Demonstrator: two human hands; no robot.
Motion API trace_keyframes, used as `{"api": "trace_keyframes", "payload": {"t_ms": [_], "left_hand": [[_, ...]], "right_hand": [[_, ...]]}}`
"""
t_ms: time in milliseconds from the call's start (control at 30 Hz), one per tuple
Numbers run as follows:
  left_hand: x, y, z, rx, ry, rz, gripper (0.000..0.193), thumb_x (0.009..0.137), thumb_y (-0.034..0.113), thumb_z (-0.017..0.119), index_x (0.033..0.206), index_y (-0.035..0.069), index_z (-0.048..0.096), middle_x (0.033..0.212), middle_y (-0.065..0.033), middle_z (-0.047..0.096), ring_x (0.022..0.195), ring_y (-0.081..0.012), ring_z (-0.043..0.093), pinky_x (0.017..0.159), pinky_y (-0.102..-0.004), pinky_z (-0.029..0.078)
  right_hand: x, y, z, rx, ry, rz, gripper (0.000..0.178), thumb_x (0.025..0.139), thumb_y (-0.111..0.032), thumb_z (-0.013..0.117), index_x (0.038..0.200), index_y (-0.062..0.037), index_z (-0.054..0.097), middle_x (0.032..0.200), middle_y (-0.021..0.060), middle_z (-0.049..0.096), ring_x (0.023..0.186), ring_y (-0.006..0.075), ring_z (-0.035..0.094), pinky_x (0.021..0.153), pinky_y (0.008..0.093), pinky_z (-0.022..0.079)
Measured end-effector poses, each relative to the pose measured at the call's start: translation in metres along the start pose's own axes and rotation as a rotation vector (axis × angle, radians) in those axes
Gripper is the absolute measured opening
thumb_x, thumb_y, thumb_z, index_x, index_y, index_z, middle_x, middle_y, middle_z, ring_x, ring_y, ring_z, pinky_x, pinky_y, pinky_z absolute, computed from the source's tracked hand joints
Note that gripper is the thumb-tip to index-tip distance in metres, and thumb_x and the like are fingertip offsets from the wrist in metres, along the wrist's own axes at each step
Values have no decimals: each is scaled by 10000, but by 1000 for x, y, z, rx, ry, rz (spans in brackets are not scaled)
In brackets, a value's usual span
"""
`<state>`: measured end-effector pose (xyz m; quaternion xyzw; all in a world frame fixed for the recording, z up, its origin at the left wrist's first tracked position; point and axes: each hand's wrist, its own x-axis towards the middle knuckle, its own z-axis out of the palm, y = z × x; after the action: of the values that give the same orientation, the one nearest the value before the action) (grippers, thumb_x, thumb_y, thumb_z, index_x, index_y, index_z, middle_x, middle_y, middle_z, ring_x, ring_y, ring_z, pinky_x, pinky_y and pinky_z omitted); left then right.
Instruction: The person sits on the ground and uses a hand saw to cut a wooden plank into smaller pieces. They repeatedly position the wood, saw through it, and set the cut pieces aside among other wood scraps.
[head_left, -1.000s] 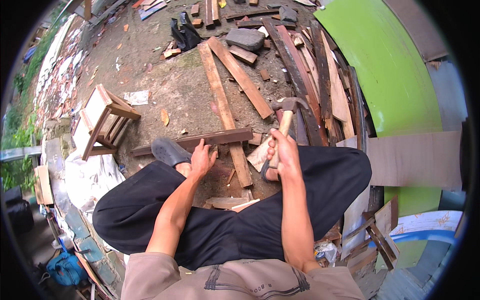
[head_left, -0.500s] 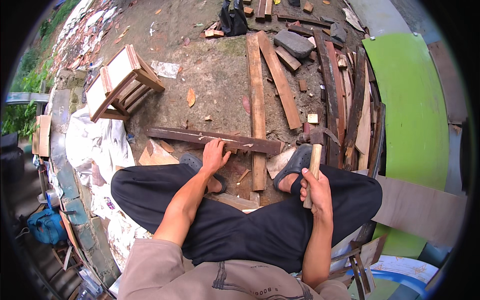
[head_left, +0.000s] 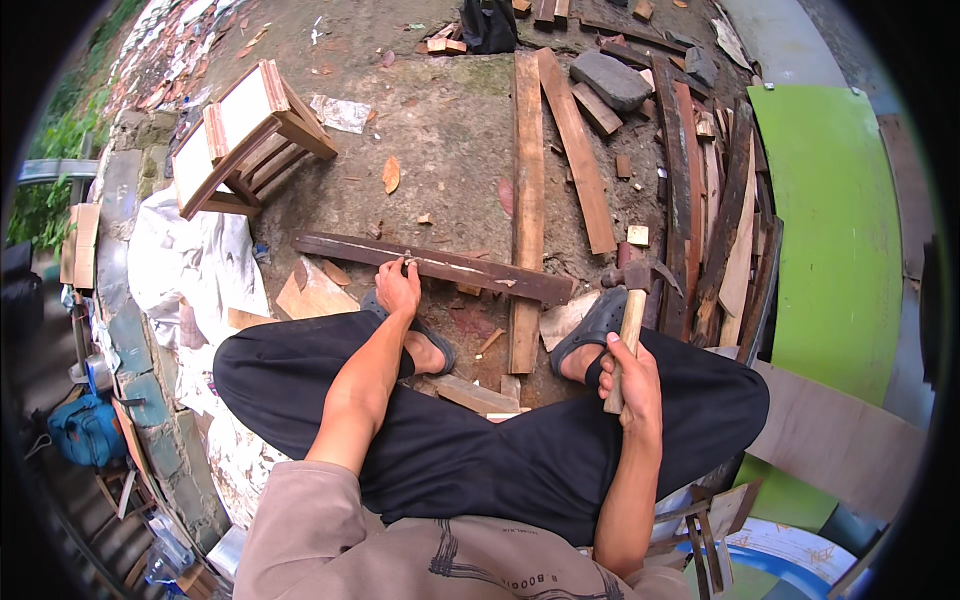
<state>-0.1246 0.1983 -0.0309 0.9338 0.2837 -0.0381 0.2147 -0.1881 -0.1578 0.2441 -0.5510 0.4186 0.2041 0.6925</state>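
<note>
My right hand (head_left: 630,382) is closed around the pale wooden handle of a claw hammer (head_left: 632,315). The hammer points away from me, its dark metal head above my right shoe. A dark brown wooden plank (head_left: 480,272) lies crosswise in front of my feet, its right part across a longer light-brown board (head_left: 527,200). My left hand (head_left: 398,290) is at the plank's near edge, left of its middle. Thumb and fingertips are pinched together there on a tiny thing, too small to name. Pale scratches mark the plank's top face.
A small wooden stool (head_left: 250,140) lies tipped at the far left, near a white cloth (head_left: 180,260). On the right are stacked timber strips (head_left: 690,190), a grey stone (head_left: 612,80) and a green panel (head_left: 820,230). Offcuts (head_left: 470,392) lie between my feet.
My left hand has moved slightly left along the plank and gone from resting spread on it to a pinch at its edge. The hammer stays in my right hand.
</note>
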Motion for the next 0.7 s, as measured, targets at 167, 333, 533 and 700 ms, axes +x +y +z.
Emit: {"api": "trace_keyframes", "payload": {"t_ms": [167,333,533,700], "left_hand": [[6,-5,-6,90,5,159,307,861,371,700,1073,153,743,1090,-40,646,1068,-265,588,913,-422,467],[27,-8,-17,175,-40,285,210,869,290,667,969,119,737,1011,-66,664,1009,-292,620,835,-434,505],[40,4,-20,490,-173,559,193,852,181,638,987,45,661,1013,-125,626,1005,-298,612,826,-430,520],[49,2,-11,637,-226,611,224,834,139,626,1031,33,636,1056,-124,614,1045,-278,602,838,-411,523]], "right_hand": [[7,7,-1,-6,-10,-3,240,980,-255,619,879,-87,479,647,0,485,447,79,477,375,233,410],[8,9,4,-38,-10,10,249,977,-254,623,866,-83,480,647,-3,482,452,80,479,378,234,413],[10,13,8,-119,-12,19,268,974,-267,625,840,-84,483,647,-4,486,461,80,480,392,237,414],[14,19,10,-164,-39,31,273,974,-278,626,827,-89,495,648,-3,501,465,83,484,397,244,418]]}}
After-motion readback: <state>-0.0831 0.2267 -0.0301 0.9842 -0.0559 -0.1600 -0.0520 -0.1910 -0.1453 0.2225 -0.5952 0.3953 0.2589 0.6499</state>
